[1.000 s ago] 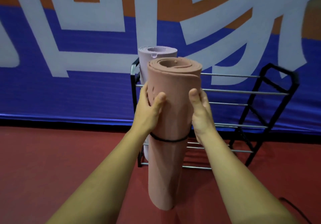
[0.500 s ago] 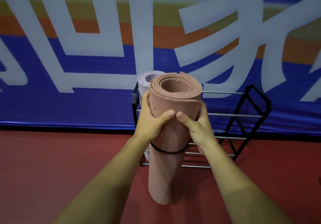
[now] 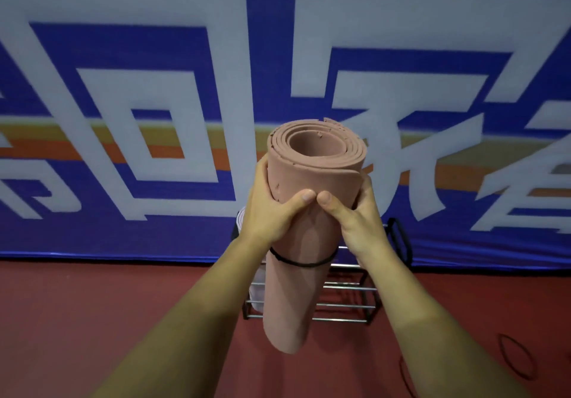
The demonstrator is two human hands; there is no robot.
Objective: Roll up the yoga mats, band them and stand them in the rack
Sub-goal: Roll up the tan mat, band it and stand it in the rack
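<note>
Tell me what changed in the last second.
The left hand and right hand raised the pink mat relative to the rack, their thumbs closing together on its front. Both still grip it; the black band stays on, the lilac mat stays racked.

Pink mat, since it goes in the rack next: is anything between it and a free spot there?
Nothing visible. The left hand and right hand hold the pink mat up before the rack. A lavender mat takes only its left end; the bars on the right look free, though partly hidden.
</note>
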